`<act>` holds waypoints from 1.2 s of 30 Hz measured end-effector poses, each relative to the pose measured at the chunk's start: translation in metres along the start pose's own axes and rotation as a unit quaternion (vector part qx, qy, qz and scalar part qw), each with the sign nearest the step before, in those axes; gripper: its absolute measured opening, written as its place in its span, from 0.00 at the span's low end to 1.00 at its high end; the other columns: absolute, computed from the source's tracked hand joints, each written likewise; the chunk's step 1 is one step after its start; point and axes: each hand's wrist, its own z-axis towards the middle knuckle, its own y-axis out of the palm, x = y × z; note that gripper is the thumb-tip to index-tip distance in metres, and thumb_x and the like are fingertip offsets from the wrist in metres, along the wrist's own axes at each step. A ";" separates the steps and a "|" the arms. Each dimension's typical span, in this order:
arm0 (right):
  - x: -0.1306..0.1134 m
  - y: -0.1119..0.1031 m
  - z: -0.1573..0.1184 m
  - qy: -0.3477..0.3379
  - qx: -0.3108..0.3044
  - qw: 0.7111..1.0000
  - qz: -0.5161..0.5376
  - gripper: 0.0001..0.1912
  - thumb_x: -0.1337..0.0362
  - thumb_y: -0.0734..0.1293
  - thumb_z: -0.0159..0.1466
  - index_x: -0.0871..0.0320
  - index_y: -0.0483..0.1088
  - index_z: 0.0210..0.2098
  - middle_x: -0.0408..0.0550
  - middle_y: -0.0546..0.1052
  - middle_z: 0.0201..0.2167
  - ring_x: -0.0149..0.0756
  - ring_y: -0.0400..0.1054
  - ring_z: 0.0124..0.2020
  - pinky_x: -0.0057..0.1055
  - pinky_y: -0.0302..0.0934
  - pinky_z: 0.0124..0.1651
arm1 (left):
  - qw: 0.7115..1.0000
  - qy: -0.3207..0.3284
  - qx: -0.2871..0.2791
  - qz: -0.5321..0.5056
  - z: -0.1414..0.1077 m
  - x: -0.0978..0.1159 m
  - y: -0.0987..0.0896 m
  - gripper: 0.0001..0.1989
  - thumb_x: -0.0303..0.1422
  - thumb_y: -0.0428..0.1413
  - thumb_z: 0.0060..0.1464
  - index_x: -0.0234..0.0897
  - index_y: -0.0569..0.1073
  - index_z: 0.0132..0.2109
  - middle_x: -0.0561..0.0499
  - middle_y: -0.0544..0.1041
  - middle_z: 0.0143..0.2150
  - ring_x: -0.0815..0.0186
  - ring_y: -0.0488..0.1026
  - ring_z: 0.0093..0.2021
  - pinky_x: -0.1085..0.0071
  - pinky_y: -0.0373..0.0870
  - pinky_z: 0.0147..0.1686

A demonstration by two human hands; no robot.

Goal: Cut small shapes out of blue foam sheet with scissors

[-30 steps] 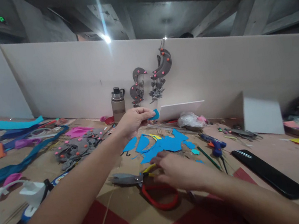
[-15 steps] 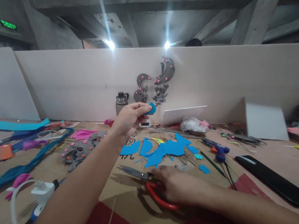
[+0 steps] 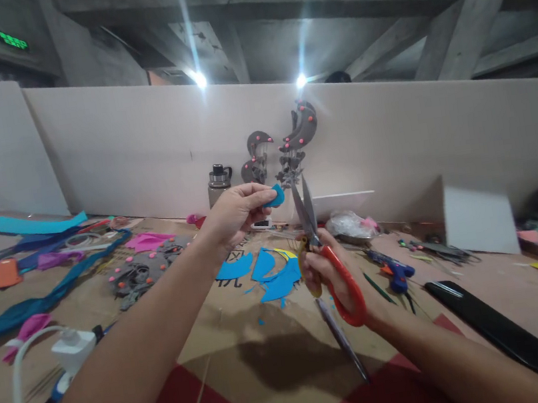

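Note:
Between thumb and fingers of my left hand (image 3: 244,208) is a small blue felt piece (image 3: 276,196), held up above the table. My right hand (image 3: 328,277) grips red-handled scissors (image 3: 347,294) by the handles. The scissor blades (image 3: 304,206) point upward, slightly parted, just right of the blue piece and apart from it. A pen-like stick (image 3: 341,339) slants downward below my right hand; whether the hand touches it I cannot tell. Blue felt scraps (image 3: 281,279) lie on the cardboard under both hands, partly hidden by my right hand.
A blue glue gun (image 3: 395,271) and a black phone-like slab (image 3: 500,328) lie to the right. On the left are a white charger with cable (image 3: 74,348) and blue fabric strips (image 3: 60,293). A bottle (image 3: 219,185) and grey hanging ornaments (image 3: 301,129) stand before the white partition (image 3: 139,147).
My right hand has lifted the scissors off the table and turned their blades upward beside the blue felt piece. My left hand has barely moved.

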 end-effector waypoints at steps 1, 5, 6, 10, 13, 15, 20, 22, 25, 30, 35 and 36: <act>-0.005 0.000 -0.001 0.000 -0.001 1.000 -0.012 0.19 0.53 0.62 0.66 0.56 0.59 0.52 0.36 0.64 0.22 0.27 0.59 0.18 0.26 0.55 0.22 | 1.000 -0.003 -0.006 0.003 0.000 -0.001 0.000 0.11 0.33 0.69 0.40 0.33 0.76 0.28 0.52 0.76 0.27 0.75 0.68 0.25 0.76 0.64 0.28; -0.014 -0.002 -0.003 0.001 -0.013 0.998 -0.056 0.22 0.46 0.63 0.64 0.57 0.63 0.47 0.35 0.63 0.20 0.26 0.57 0.16 0.25 0.54 0.20 | 1.000 -0.005 -0.015 0.009 0.000 -0.006 0.002 0.11 0.33 0.69 0.40 0.33 0.76 0.28 0.52 0.76 0.28 0.74 0.69 0.27 0.76 0.66 0.30; -0.014 -0.002 -0.004 0.001 -0.016 0.998 -0.059 0.22 0.45 0.63 0.64 0.57 0.63 0.46 0.35 0.63 0.20 0.25 0.57 0.16 0.24 0.53 0.20 | 1.000 -0.006 -0.017 0.012 0.000 -0.007 0.003 0.11 0.33 0.69 0.39 0.33 0.76 0.27 0.52 0.76 0.28 0.74 0.70 0.28 0.76 0.66 0.30; -0.009 -0.004 -0.004 0.004 -0.022 0.998 -0.062 0.20 0.46 0.62 0.65 0.55 0.63 0.44 0.36 0.64 0.20 0.25 0.57 0.17 0.23 0.54 0.20 | 0.999 -0.015 -0.023 0.019 0.000 -0.009 0.003 0.11 0.33 0.70 0.39 0.33 0.76 0.27 0.53 0.75 0.27 0.75 0.68 0.27 0.76 0.64 0.29; -0.009 -0.005 -0.004 0.016 -0.021 0.999 -0.042 0.20 0.45 0.63 0.65 0.55 0.63 0.43 0.36 0.64 0.21 0.25 0.57 0.17 0.23 0.56 0.19 | 0.999 -0.021 -0.024 0.026 0.000 -0.010 0.003 0.11 0.33 0.70 0.38 0.33 0.77 0.27 0.53 0.74 0.26 0.75 0.66 0.26 0.77 0.63 0.28; -0.011 -0.004 -0.005 0.030 -0.013 0.999 -0.033 0.21 0.44 0.63 0.64 0.55 0.63 0.41 0.36 0.64 0.21 0.25 0.58 0.17 0.23 0.56 0.18 | 0.999 -0.025 -0.021 0.029 0.000 -0.010 0.003 0.10 0.32 0.70 0.38 0.33 0.77 0.27 0.53 0.73 0.26 0.75 0.66 0.26 0.77 0.63 0.28; -0.012 -0.003 -0.005 0.051 0.004 0.998 -0.040 0.21 0.44 0.64 0.63 0.55 0.62 0.41 0.36 0.64 0.22 0.25 0.59 0.17 0.21 0.56 0.17 | 0.999 -0.031 -0.017 0.034 -0.001 -0.010 0.005 0.10 0.32 0.69 0.38 0.33 0.78 0.27 0.52 0.74 0.27 0.74 0.67 0.28 0.76 0.65 0.31; -0.011 -0.003 -0.005 0.054 0.004 0.998 -0.035 0.20 0.45 0.64 0.63 0.55 0.62 0.41 0.36 0.64 0.22 0.25 0.59 0.17 0.21 0.56 0.16 | 0.999 -0.032 -0.018 0.037 -0.001 -0.010 0.005 0.10 0.32 0.69 0.38 0.33 0.78 0.27 0.52 0.74 0.27 0.74 0.67 0.28 0.75 0.65 0.31; -0.010 -0.003 -0.005 0.055 0.007 0.998 -0.034 0.19 0.45 0.64 0.63 0.55 0.61 0.38 0.36 0.64 0.21 0.24 0.58 0.17 0.20 0.55 0.15 | 0.998 -0.034 -0.015 0.042 -0.001 -0.010 0.005 0.10 0.33 0.69 0.38 0.33 0.78 0.27 0.52 0.74 0.28 0.74 0.67 0.28 0.75 0.65 0.31; -0.011 -0.004 -0.005 0.064 0.008 0.997 -0.043 0.20 0.45 0.64 0.63 0.55 0.59 0.36 0.35 0.63 0.21 0.23 0.56 0.15 0.20 0.53 0.15 | 0.998 -0.030 -0.019 0.044 -0.002 -0.009 0.006 0.12 0.34 0.70 0.36 0.33 0.77 0.27 0.52 0.74 0.27 0.74 0.66 0.27 0.75 0.64 0.30; -0.010 -0.005 -0.004 0.057 0.004 0.997 -0.058 0.18 0.46 0.63 0.64 0.55 0.60 0.36 0.35 0.62 0.21 0.23 0.55 0.15 0.20 0.52 0.15 | 0.998 -0.030 -0.007 0.053 0.000 -0.011 0.005 0.12 0.35 0.70 0.35 0.33 0.78 0.27 0.52 0.73 0.26 0.73 0.66 0.28 0.74 0.64 0.31; -0.010 -0.005 -0.004 0.056 0.003 0.997 -0.058 0.18 0.46 0.63 0.64 0.55 0.60 0.36 0.35 0.62 0.21 0.23 0.55 0.15 0.20 0.52 0.15 | 0.998 -0.030 -0.008 0.053 0.000 -0.011 0.005 0.12 0.35 0.70 0.35 0.33 0.78 0.27 0.52 0.73 0.26 0.73 0.66 0.28 0.74 0.64 0.30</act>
